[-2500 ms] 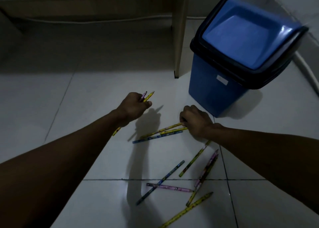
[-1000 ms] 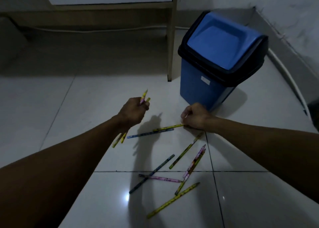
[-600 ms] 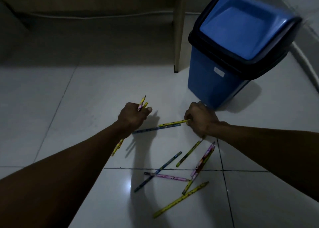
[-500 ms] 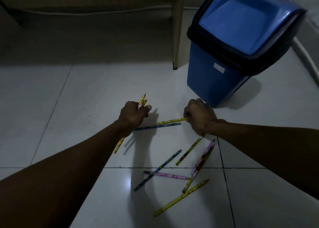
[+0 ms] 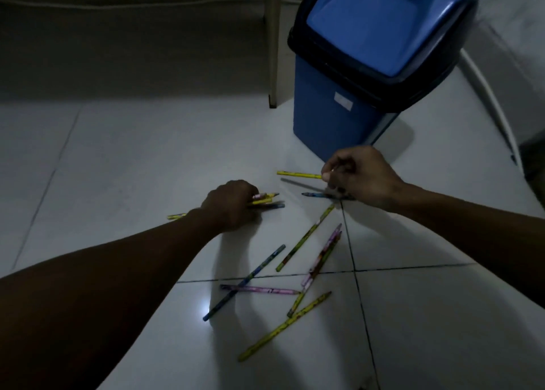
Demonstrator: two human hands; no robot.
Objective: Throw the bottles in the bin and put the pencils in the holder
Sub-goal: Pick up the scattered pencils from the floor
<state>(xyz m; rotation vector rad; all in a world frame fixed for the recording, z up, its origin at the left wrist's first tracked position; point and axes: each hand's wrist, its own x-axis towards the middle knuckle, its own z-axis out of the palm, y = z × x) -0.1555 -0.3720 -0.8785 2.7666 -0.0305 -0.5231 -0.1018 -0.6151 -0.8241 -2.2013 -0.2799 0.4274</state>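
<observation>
The left hand (image 5: 233, 205) is closed round a bundle (image 5: 265, 200) of pencils low over the floor (image 5: 118, 159); the right hand (image 5: 361, 177) pinches a yellow pencil (image 5: 298, 174) lifted near the bin (image 5: 339, 118). Pass it tip-first into the bundle, then gather the loose pencils (image 5: 295, 271) along the tile seam (no holder or bottles in sight).

Blue pencil (image 5: 315, 195) half hidden under right hand (image 5: 364, 175)

left hand (image 5: 233, 205): bare, sleeveless forearm | right hand (image 5: 364, 175): bare, sleeveless forearm
</observation>
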